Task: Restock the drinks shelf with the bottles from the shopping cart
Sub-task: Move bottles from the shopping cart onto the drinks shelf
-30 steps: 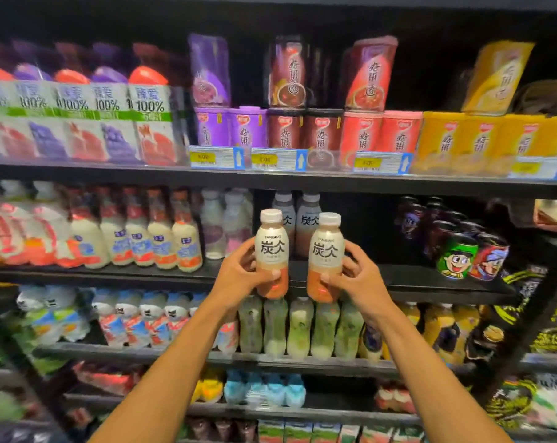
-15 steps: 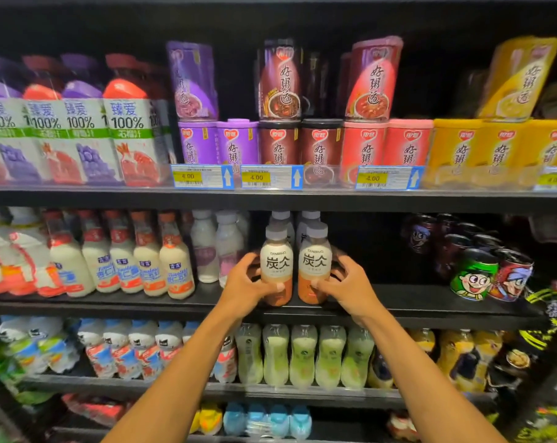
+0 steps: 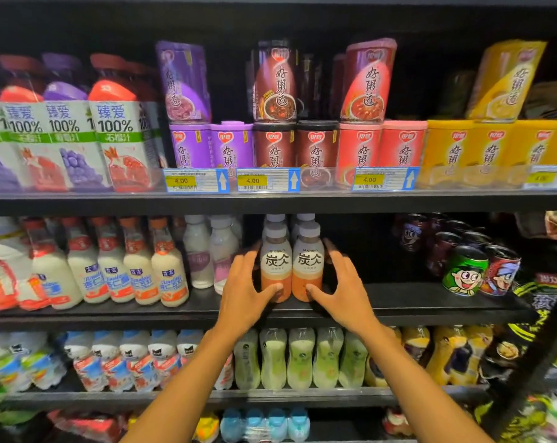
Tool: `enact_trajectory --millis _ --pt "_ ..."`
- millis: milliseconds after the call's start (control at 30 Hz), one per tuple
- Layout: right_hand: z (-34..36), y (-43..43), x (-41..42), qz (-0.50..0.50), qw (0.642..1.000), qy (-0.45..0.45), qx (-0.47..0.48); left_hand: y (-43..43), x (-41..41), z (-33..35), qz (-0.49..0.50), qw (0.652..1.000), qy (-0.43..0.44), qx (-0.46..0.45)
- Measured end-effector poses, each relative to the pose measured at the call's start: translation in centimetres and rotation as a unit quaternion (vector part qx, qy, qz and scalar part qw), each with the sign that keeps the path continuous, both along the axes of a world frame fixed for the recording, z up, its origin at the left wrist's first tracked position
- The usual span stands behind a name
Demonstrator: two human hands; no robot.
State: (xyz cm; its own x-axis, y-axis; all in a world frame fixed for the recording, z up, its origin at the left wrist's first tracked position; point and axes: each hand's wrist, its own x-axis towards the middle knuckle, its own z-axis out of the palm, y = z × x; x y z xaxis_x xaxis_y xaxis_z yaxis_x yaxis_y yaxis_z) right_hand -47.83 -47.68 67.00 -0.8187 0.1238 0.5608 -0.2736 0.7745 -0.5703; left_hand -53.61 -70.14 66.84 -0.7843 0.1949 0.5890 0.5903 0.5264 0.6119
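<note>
Two small bottles with white caps, white labels and orange-brown drink stand side by side on the black middle shelf (image 3: pixel 414 303). My left hand (image 3: pixel 242 292) curls round the left bottle (image 3: pixel 275 266), thumb on its lower front and fingers behind its left side. In mirror fashion, my right hand (image 3: pixel 347 292) wraps the right bottle (image 3: pixel 308 265), its fingertips blurred at the bottle's right side. More bottles of the same kind (image 3: pixel 305 219) stand directly behind the pair.
White milk bottles (image 3: pixel 221 251) stand just left of my left hand, with orange-capped bottles (image 3: pixel 168 273) further left. Cartoon cans (image 3: pixel 465 270) sit at the right, with bare shelf between them and my right hand. Porridge cups (image 3: pixel 315 148) fill the shelf above, green bottles (image 3: pixel 299 359) the one below.
Both hands carried the two bottles from in front of the shelf edge inward and set them down on the middle shelf. The camera moved closer.
</note>
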Motion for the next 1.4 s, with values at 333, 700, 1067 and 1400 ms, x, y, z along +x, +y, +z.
enact_trajectory --millis 333,700,1067,1400 --pt "-0.9 -0.6 0.9 -0.115 0.934 0.093 0.325 -0.8 0.6 -1.1 0.071 0.959 0.192 -0.198" --pt "0.1 -0.8 0.0 -0.11 0.937 0.075 0.324 -0.5 0.0 -0.3 0.061 0.966 0.155 -0.197" --pt "1.2 -0.6 -2.5 -0.144 0.923 -0.045 0.354 0.6 -1.9 0.6 0.058 0.975 0.036 -0.211" --pt "1.1 -0.8 -3.7 -0.141 0.94 0.0 0.31 1.7 -3.2 0.9 0.057 0.972 0.064 -0.221"
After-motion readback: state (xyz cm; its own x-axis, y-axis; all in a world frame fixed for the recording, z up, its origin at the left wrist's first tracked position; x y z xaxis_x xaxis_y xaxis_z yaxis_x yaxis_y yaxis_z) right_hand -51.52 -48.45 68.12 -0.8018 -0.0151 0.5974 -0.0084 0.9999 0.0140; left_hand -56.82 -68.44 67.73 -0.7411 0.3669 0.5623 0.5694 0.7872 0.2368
